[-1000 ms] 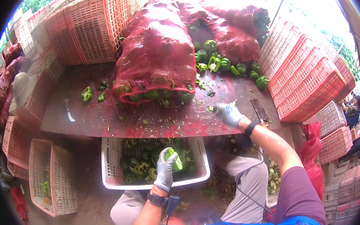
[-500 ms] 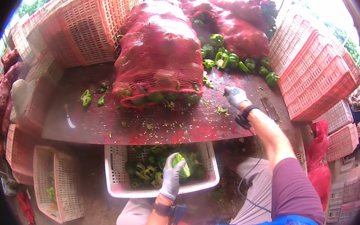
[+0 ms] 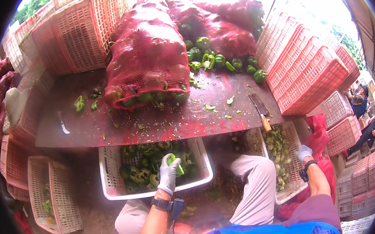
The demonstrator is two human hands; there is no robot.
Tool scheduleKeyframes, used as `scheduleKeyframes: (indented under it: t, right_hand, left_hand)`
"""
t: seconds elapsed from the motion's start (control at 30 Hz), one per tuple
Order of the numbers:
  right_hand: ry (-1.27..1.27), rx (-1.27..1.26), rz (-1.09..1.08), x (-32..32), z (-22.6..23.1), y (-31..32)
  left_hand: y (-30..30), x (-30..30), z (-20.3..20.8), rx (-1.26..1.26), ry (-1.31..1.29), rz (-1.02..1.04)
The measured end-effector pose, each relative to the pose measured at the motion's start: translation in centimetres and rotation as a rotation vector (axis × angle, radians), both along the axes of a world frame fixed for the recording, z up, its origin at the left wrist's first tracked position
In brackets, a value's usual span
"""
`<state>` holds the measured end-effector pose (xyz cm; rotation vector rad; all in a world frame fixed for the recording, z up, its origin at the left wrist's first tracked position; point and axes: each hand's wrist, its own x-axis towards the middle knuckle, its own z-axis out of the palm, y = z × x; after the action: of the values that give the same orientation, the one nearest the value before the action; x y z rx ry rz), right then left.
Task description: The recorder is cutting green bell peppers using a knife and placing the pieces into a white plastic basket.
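My left hand (image 3: 168, 175), in a grey work glove, is closed round a cut piece of green bell pepper (image 3: 177, 165). It is above the near rim of a white crate (image 3: 158, 192), which holds many halved green peppers (image 3: 139, 175). My right hand (image 3: 304, 152), also gloved, is low on the right, at the right rim of a second crate (image 3: 286, 194) with pale green pepper cores and scraps (image 3: 278, 158) in it. Its fingers are too small and blurred to make out.
A red mesh sack of peppers (image 3: 145, 61) lies on the dark table (image 3: 161, 121). A wooden-handled knife (image 3: 265, 122) and a curved blade (image 3: 63, 123) rest there. Whole peppers (image 3: 218, 61) sit behind. Stacked pink crates (image 3: 305, 72) flank the table's right side; red netting (image 3: 319, 135) hangs below.
My right hand has moved from above the table down and right to the crate of scraps. My left hand still holds the pepper piece. The view has shifted slightly, uncovering the knife's handle.
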<state>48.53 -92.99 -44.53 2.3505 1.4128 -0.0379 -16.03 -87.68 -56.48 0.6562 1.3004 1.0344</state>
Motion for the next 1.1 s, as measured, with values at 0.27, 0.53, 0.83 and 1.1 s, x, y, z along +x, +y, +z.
scheduleKeyframes:
  t: [0.27, 0.53, 0.83, 1.1]
  right_hand:
    - [0.179, 0.372, 0.652, -19.7, -1.2, 21.0]
    - [0.177, 0.232, 0.548, -26.0, -7.7, 31.2]
    - [0.665, 0.323, 1.178, -38.2, -3.1, 19.3]
    - [0.717, 0.461, 1.309, -41.3, -2.8, 20.9]
  left_hand:
    - [0.0, -0.4, -0.3, 0.024, 0.027, -0.004]
    - [0.0, -0.8, 1.7, 0.096, 0.004, 0.027]
    - [0.0, -1.6, 1.5, 0.144, 0.104, 0.115]
    - [0.0, -2.1, -1.8, -0.17, 0.011, 0.081]
